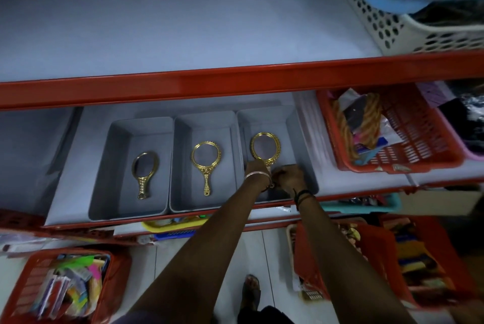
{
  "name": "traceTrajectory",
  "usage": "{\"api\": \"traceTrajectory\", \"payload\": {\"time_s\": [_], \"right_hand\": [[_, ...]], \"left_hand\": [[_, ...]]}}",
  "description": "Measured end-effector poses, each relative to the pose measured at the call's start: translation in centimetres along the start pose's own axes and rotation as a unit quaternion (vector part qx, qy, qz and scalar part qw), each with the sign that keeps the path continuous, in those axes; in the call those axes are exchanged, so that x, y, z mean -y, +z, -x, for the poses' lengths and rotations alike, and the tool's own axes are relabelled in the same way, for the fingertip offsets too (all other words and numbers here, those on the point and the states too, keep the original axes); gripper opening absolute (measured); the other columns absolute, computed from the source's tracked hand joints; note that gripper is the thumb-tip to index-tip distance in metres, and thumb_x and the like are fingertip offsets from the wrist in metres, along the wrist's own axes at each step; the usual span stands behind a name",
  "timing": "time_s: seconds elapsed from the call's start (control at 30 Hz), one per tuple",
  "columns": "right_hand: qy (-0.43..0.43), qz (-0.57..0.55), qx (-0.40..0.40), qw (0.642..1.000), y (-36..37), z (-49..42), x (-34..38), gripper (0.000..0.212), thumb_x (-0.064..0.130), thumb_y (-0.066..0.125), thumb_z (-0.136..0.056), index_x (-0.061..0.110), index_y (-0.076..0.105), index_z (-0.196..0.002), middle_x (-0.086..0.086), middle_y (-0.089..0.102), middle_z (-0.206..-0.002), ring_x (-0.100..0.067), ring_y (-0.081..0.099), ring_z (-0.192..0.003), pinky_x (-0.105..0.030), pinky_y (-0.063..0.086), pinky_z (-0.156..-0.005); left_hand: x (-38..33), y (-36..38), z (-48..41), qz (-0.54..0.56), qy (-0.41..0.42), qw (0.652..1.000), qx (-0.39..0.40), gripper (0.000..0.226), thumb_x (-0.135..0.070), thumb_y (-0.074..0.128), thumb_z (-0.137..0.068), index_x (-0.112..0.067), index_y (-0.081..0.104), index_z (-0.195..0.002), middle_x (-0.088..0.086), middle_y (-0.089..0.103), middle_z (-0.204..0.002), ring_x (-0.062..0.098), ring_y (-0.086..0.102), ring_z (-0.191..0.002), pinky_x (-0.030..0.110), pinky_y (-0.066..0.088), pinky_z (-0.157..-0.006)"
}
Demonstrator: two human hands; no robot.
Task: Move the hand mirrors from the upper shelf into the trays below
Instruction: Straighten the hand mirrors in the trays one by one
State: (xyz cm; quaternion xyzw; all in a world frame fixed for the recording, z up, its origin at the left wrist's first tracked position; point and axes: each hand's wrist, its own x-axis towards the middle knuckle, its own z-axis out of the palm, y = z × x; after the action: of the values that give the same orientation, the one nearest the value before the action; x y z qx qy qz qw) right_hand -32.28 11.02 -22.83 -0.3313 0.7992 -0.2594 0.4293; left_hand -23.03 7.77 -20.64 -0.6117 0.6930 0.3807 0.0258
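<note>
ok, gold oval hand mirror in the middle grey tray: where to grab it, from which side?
Take the gold oval hand mirror by its narrow handle, coming from above at the near, open end of the middle grey tray. It lies flat, handle toward the shelf front, with bare tray floor on both sides for fingertips; the glass head is wider.

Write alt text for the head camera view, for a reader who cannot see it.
Both hands, left hand and right hand, meet at the handle of a gold hand mirror lying in the right grey tray. The middle mirror and left mirror each lie in their own tray beneath the red-edged upper shelf.
</note>
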Motion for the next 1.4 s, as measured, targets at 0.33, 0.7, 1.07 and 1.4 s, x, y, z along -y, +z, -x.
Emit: {"api": "traceTrajectory", "payload": {"time_s": [0.33,0.7,1.07,1.4], "right_hand": [[0.011,-0.054,0.032,0.998,-0.7,-0.7,-0.4,0.013,-0.012,0.063,-0.077,-0.009,0.073,-0.086,-0.022,0.072,-0.086,-0.035,0.068,-0.084,-0.050,0.058,-0.082],[0.027,-0.075,0.046,0.996,-1.0,-0.5,-0.2,0.018,-0.015,0.057,-0.080,-0.011,0.070,-0.091,-0.027,0.071,-0.097,-0.038,0.068,-0.089,-0.051,0.056,-0.086],[-0.003,-0.021,0.025,0.999,-0.8,0.0,-0.2,0.020,-0.010,0.057,-0.082,-0.005,0.073,-0.093,-0.024,0.073,-0.097,-0.035,0.070,-0.091,-0.046,0.057,-0.087],[-0.049,0.025,-0.017,0.998,-1.0,1.0,0.2,0.025,-0.010,0.052,-0.083,-0.004,0.074,-0.092,-0.022,0.074,-0.096,-0.027,0.068,-0.086,-0.033,0.057,-0.084]], "left_hand": [[-0.5,0.2,-0.5,-0.024,-0.019,0.999,-0.032,0.027,-0.007,0.048,-0.094,0.007,0.062,-0.113,0.020,0.065,-0.121,0.030,0.062,-0.113,0.032,0.051,-0.092],[-0.5,0.5,-0.5,-0.058,-0.001,0.997,-0.043,0.023,-0.005,0.049,-0.093,0.003,0.067,-0.104,0.016,0.070,-0.111,0.027,0.067,-0.103,0.032,0.055,-0.084],[-0.2,0.8,-0.4,-0.002,-0.012,0.998,-0.054,0.020,-0.005,0.052,-0.092,0.003,0.069,-0.100,0.016,0.071,-0.108,0.027,0.068,-0.101,0.032,0.055,-0.083],[-0.4,0.9,0.0,0.015,-0.027,0.998,-0.055,0.021,-0.007,0.055,-0.092,0.005,0.067,-0.104,0.019,0.070,-0.112,0.029,0.066,-0.105,0.034,0.054,-0.087]]}}
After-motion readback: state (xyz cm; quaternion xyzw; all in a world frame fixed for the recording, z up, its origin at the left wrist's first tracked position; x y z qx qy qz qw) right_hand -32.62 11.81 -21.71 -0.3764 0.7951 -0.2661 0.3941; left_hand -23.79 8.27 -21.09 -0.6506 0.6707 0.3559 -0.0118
